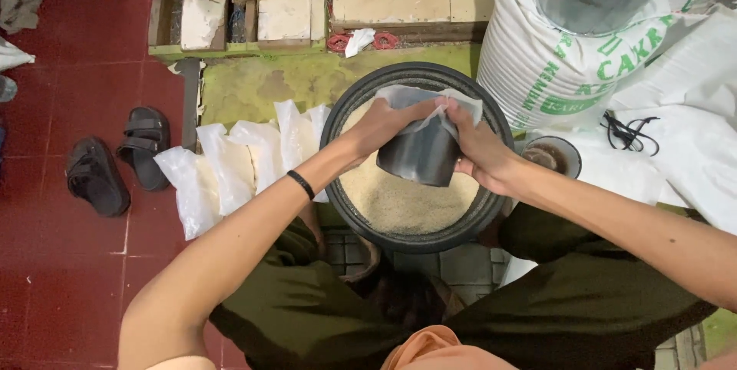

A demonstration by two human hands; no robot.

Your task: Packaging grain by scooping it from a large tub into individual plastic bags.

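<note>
Both hands stretch a clear bag over a dark cup above a basin of rice.

Far left on the red tiled floor (pixel 92 94): a pair of black sandals (pixel 115 159). Next, a row of filled plastic bags (pixel 230 166) lying side by side, leaning toward the basin. Left hand (pixel 388 123), forearm reaching in from lower left with a black band on the wrist, fingers pinched shut on the rim of the thin plastic bag (pixel 430 101). The bag is drawn over the mouth of a dark cylindrical cup (pixel 421 156), held tilted above the round black basin (pixel 345 109); the basin holds pale rice grain (pixel 399 201). Right hand (pixel 477 147) grips the bag's other edge and the cup's side. Further right: a small bowl (pixel 564 151), contents unclear, and large white sacks (pixel 553 63).
</note>
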